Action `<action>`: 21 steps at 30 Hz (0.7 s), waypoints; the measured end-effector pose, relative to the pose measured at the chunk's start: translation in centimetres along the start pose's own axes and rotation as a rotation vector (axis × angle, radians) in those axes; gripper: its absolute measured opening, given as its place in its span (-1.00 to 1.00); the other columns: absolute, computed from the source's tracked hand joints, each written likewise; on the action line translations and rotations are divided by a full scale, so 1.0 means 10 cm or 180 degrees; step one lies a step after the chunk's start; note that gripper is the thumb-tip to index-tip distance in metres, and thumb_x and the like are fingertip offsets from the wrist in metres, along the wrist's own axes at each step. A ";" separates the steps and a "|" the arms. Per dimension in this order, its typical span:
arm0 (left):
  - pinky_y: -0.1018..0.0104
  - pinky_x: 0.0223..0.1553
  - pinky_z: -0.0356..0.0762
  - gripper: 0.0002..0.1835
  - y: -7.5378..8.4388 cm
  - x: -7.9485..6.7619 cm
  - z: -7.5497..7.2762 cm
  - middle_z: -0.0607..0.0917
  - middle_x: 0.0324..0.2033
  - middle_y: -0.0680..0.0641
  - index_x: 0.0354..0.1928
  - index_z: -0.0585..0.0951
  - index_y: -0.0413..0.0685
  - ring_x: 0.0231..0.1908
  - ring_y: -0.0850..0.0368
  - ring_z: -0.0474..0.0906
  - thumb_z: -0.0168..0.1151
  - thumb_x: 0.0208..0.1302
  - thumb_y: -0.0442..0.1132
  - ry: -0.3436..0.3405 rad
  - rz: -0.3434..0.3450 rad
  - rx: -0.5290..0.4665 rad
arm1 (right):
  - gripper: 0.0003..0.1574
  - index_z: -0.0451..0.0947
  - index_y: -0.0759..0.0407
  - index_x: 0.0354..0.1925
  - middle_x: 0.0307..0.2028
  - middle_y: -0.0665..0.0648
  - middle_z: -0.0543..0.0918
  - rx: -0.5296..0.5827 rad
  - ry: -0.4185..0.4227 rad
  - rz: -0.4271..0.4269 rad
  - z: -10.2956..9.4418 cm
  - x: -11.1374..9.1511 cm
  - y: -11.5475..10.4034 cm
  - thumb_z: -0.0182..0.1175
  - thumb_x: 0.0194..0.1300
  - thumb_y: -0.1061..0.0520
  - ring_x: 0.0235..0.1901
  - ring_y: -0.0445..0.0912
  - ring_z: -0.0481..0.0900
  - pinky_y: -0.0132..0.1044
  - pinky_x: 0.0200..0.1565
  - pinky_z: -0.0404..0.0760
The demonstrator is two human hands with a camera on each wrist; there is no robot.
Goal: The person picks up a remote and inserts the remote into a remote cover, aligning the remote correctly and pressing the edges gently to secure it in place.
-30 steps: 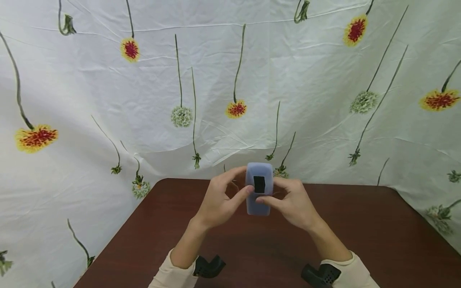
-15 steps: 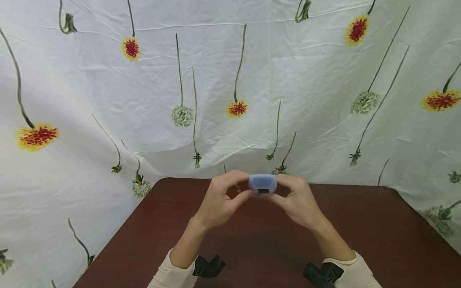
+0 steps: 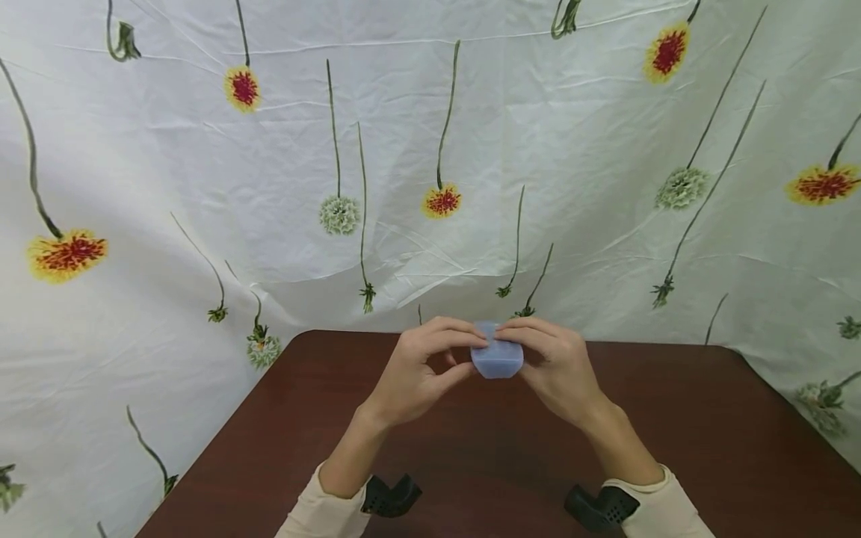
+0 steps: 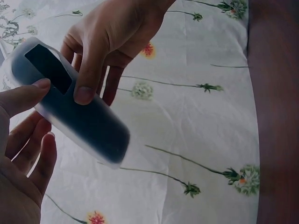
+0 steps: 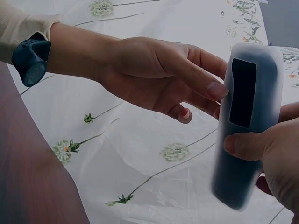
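Both hands hold one pale blue, soft-cased, remote-shaped object [image 3: 498, 360] above the far part of a dark brown table [image 3: 471, 456]. In the head view its rounded end faces me. My left hand [image 3: 457, 353] pinches it from the left, thumb below and fingers on top. From the right, my right hand [image 3: 533, 351] grips it the same way. The left wrist view shows the object [image 4: 88, 121] lengthwise with a black rectangular window [image 4: 49, 67] near one end. In the right wrist view the window [image 5: 243, 93] faces the camera, and the right thumb [image 5: 243, 143] presses just below it.
A white cloth with printed flowers [image 3: 430, 149] hangs behind the table and drapes past its far edge. Black wrist-worn cameras [image 3: 392, 496] [image 3: 599, 508] sit on both cream sleeves. The table's far corners are rounded.
The object has tipped from upright, black window facing me, to lying end-on toward me. Both hands' fingers have come over its top. The hands stayed in place.
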State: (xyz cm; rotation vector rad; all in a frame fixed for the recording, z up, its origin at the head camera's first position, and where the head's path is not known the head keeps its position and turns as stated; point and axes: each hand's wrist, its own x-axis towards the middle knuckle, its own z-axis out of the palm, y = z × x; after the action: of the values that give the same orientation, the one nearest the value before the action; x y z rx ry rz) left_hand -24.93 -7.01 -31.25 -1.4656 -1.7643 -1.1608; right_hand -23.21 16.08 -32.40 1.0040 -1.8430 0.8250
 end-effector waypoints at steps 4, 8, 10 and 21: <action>0.29 -0.29 0.64 -0.63 -0.01 -0.02 -0.01 0.67 0.06 -0.08 0.09 0.70 -0.14 0.02 0.01 0.61 0.43 0.24 -0.50 -0.0082 -0.0251 -0.0096 | -0.53 0.75 0.26 -0.14 -0.12 0.18 0.74 -0.0240 0.0089 -0.0173 0.01 0.00 0.01 0.49 -0.03 0.58 -0.13 0.11 0.69 -0.37 0.06 0.59; 0.22 -0.25 0.68 -0.60 0.01 -0.03 -0.01 0.61 0.11 -0.08 0.22 0.59 -0.17 0.02 0.00 0.61 0.32 0.37 -0.45 0.0011 -0.0914 -0.0444 | -0.54 0.73 0.29 -0.14 -0.12 0.19 0.73 -0.0356 0.0194 -0.0342 0.01 0.00 0.02 0.45 -0.03 0.59 -0.13 0.12 0.68 -0.31 0.08 0.60; 0.18 -0.28 0.67 -0.65 0.04 -0.01 -0.01 0.64 0.06 -0.13 0.23 0.57 -0.21 -0.09 -0.01 0.64 0.25 0.45 -0.39 0.0137 -0.1349 -0.0629 | -0.52 0.73 0.30 -0.13 -0.11 0.20 0.72 -0.0394 0.0241 -0.0443 0.02 0.01 0.03 0.45 -0.05 0.59 -0.12 0.13 0.67 -0.30 0.09 0.59; 0.17 -0.21 0.72 -0.68 0.10 0.03 0.07 0.79 -0.25 -0.16 0.07 0.63 -0.38 -0.28 0.04 0.75 0.29 0.48 -0.24 -0.0085 -0.2247 -0.1316 | -0.55 0.71 0.34 -0.06 -0.05 0.24 0.71 -0.0542 0.0286 -0.0976 0.07 0.03 0.02 0.37 0.04 0.57 -0.05 0.18 0.66 -0.14 0.11 0.59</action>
State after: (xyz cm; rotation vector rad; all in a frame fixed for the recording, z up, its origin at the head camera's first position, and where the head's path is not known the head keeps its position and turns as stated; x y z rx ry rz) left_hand -24.01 -6.27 -31.05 -1.0681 -2.2383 -1.9569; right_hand -23.66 15.53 -32.46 1.0869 -1.6019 0.5117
